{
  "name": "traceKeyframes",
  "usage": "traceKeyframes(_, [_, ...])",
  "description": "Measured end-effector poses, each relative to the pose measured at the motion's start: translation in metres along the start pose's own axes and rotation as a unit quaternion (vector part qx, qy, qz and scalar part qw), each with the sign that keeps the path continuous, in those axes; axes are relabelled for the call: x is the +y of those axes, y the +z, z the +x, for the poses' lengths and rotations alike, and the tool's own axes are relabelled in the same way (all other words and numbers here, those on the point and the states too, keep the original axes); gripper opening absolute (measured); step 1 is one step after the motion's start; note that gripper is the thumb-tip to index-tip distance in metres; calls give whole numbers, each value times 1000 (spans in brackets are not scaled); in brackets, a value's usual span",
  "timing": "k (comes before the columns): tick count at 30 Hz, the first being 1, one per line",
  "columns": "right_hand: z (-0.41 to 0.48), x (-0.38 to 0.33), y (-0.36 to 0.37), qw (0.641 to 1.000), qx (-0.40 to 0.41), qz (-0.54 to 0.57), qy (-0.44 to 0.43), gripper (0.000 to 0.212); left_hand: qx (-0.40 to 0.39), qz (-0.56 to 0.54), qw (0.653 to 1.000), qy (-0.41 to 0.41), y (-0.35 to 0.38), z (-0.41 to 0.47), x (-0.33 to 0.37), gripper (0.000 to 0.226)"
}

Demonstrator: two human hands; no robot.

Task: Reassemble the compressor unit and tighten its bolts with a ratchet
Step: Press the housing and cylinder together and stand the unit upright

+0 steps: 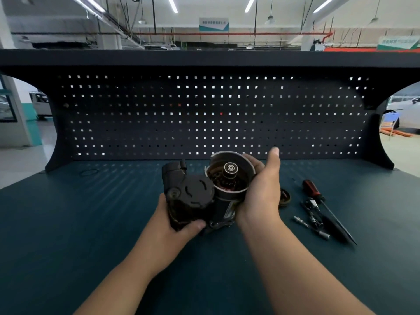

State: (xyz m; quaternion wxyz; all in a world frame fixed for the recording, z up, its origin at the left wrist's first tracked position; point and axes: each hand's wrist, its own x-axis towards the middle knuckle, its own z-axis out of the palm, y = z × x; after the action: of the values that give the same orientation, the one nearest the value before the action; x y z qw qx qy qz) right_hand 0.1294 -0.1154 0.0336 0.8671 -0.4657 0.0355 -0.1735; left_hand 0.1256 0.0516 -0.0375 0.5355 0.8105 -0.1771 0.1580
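Note:
The black compressor unit (193, 198) is held above the middle of the dark bench. Its round motor housing (229, 176) faces up and is open, showing a shaft with a bearing and copper windings. My left hand (179, 221) grips the lower left of the body, thumb across its near edge. My right hand (261, 192) wraps round the right side of the housing, fingers behind it and thumb pointing up. A ratchet (318, 218) with a socket extension lies on the bench to the right, apart from both hands.
A red-handled screwdriver (322, 203) lies beside the ratchet, tip toward me. A small round cap (285, 197) sits just right of my right hand. A perforated back panel (204, 114) closes the far edge of the bench (91, 212).

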Motion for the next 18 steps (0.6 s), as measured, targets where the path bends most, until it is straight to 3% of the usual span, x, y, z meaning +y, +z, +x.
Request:
traceKeyframes(5, [-2, 12, -1, 970, -56, -186, -148, 56, -23, -6, 1000, -20, -5, 15, -6, 67])
traceKeyframes(9, [9, 6, 7, 959, -26, -246, -135, 42, -9, -4, 1000, -15, 0, 22, -6, 63])
traceKeyframes(11, [19, 1, 4, 950, 14, -286, -128, 47, -12, 29, 999, -15, 1, 21, -1, 61])
traceKeyframes(13, [26, -1, -5, 941, 4, -331, -70, 64, -31, 112, 993, -24, 2, 19, 2, 66])
traceKeyframes(15, [31, -4, -19, 961, -27, -272, 37, 77, -58, 233, 971, -11, 0, 17, 4, 80])
traceKeyframes(18, [31, 0, -47, 982, -86, -108, 127, 59, -87, 392, 915, 32, 1, 12, 9, 108])
